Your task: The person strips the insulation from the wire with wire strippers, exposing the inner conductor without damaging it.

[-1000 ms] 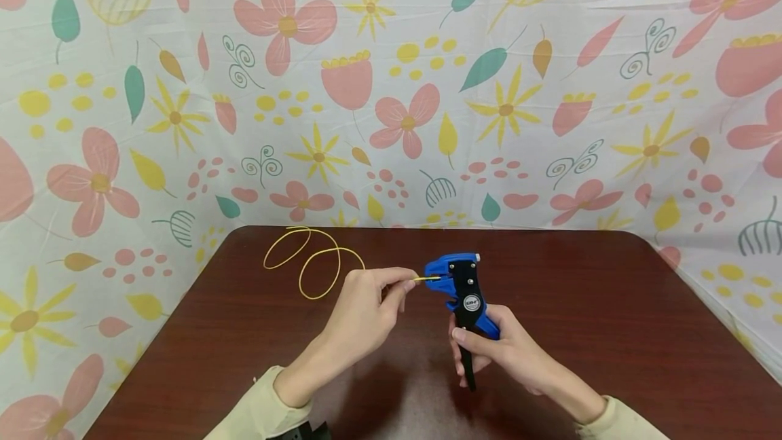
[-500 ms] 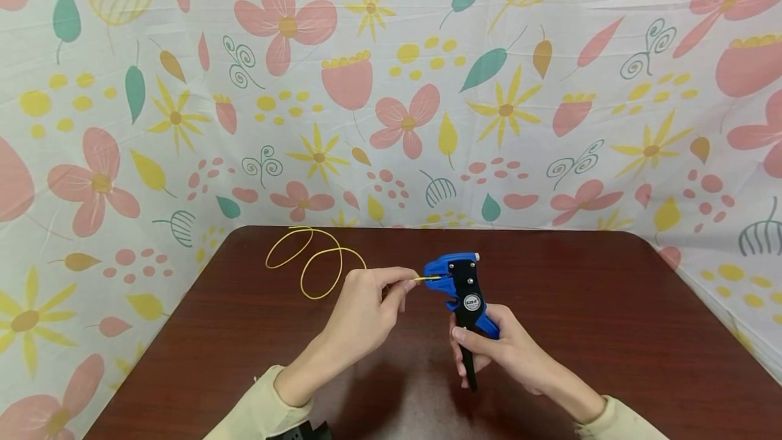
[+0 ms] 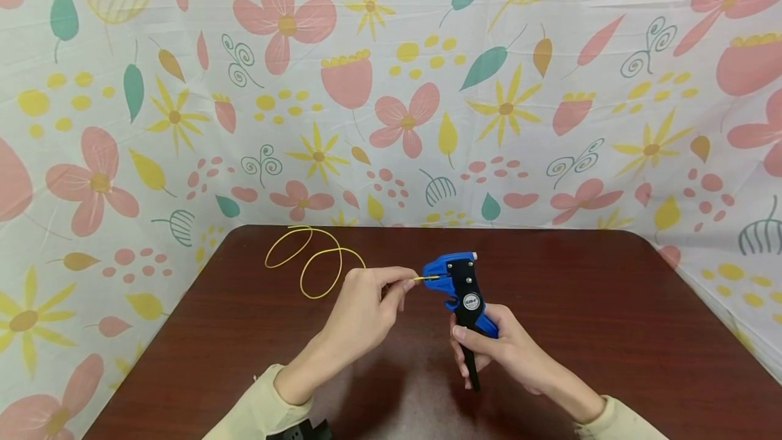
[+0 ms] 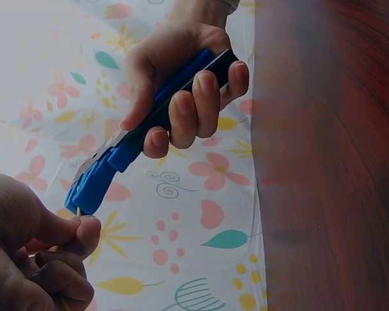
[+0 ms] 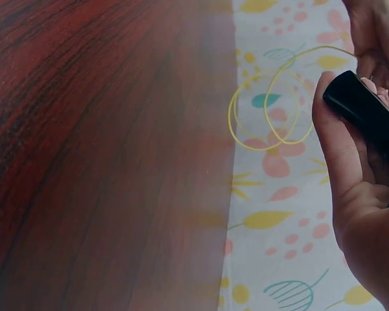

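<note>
My right hand (image 3: pixel 504 345) grips a blue and black wire stripper (image 3: pixel 467 297) by its handles, head up and tilted slightly left. Between thumb and index finger, my left hand (image 3: pixel 369 307) pinches a thin yellow wire (image 3: pixel 322 297) close to its end. That short end sits in the blue jaws of the tool, while the rest trails behind the hand in loose loops. In the left wrist view the wire stripper (image 4: pixel 126 146) points down at the pinching fingertips (image 4: pixel 89 228). A black handle (image 5: pixel 360 100) and the looped wire (image 5: pixel 267 97) show in the right wrist view.
Both hands are over a dark reddish-brown wooden table (image 3: pixel 580 290) with rounded far corners. A white cloth (image 3: pixel 391 175) with flowers and leaves hangs behind it. Part of a black object (image 3: pixel 302 430) shows below the left sleeve.
The tool's head has tilted very slightly to the left. My left hand and the yellow wire stay almost where they were.
</note>
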{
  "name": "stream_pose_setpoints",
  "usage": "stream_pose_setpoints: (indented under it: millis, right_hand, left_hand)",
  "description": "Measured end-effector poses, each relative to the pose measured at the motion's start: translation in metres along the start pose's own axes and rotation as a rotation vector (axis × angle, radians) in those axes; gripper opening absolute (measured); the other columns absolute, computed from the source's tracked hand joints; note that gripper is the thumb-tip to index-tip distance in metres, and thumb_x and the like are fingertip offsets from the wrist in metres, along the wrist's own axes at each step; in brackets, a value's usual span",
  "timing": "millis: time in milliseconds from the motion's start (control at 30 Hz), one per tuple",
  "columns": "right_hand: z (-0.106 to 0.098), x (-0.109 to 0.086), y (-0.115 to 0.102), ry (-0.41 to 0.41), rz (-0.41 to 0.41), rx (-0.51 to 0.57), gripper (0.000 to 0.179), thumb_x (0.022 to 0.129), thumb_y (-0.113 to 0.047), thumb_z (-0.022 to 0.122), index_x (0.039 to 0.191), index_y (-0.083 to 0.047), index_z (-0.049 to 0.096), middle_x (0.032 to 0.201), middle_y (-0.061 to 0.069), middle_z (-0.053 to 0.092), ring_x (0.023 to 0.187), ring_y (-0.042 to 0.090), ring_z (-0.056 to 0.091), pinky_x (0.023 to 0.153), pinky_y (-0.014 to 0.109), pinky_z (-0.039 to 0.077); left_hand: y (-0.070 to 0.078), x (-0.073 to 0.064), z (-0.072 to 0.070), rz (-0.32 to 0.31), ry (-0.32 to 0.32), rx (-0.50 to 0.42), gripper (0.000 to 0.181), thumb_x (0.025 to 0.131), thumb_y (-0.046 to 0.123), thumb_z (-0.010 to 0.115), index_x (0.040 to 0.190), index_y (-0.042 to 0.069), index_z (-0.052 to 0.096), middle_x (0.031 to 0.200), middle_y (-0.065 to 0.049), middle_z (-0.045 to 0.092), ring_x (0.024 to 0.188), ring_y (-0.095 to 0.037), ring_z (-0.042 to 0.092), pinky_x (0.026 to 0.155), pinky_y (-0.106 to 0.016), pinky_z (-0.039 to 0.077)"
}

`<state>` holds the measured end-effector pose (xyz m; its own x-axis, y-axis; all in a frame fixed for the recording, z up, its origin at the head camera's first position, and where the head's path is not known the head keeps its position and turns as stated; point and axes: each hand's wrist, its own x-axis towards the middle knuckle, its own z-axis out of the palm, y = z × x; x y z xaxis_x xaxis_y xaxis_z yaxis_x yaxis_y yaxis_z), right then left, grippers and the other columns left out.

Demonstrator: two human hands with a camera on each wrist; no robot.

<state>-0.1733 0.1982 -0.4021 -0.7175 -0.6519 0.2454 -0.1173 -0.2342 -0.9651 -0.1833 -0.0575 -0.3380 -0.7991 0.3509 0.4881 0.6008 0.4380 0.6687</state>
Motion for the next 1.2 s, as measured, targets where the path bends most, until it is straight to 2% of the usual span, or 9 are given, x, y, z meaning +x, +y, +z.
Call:
stream_pose_setpoints:
  millis: [433,667,800,1200]
  right_hand:
    - [-0.0001,-0.001,-0.0012,0.01,0.007,-0.025,0.015,0.111,0.0,0.043,0.118,0.009,0.053,0.084,0.035,0.052,0.067,0.022,0.068,0.057,0.062,0.058]
    - [-0.0017,-0.0018,-0.0005,0.018,-0.007,-0.055,0.016,0.11,0.002,0.047,0.119,0.012,0.054,0.081,0.035,0.053,0.062,0.033,0.067,0.061,0.066,0.057]
    - [-0.0022,-0.0018,0.0008,0.016,-0.011,-0.069,0.015,0.11,0.002,0.046,0.118,0.011,0.055,0.082,0.033,0.054,0.064,0.029,0.067,0.057,0.062,0.058]
    - [-0.0035,-0.0002,0.002,0.003,-0.033,-0.069,0.013,0.11,0.002,0.045,0.114,0.008,0.055,0.083,0.031,0.056,0.064,0.028,0.066,0.056,0.059,0.058]
  left_hand:
    - [-0.0008,0.0024,-0.0005,0.003,-0.01,0.027,0.015,0.102,0.003,0.068,0.109,0.007,0.081,0.065,0.007,0.062,0.055,-0.004,0.054,0.053,-0.027,0.049]
    - [-0.0007,0.0031,-0.0003,0.016,-0.007,0.063,0.015,0.101,0.003,0.069,0.109,0.008,0.081,0.064,0.009,0.06,0.055,-0.003,0.054,0.054,-0.026,0.049]
    - [-0.0004,0.0031,-0.0001,0.01,-0.013,0.055,0.015,0.101,0.003,0.069,0.109,0.008,0.081,0.063,0.008,0.06,0.055,-0.003,0.054,0.055,-0.027,0.05]
    - [0.0009,0.0051,-0.0004,-0.008,-0.012,0.04,0.016,0.102,0.004,0.069,0.109,0.009,0.081,0.062,0.01,0.059,0.056,-0.004,0.055,0.053,-0.027,0.049]
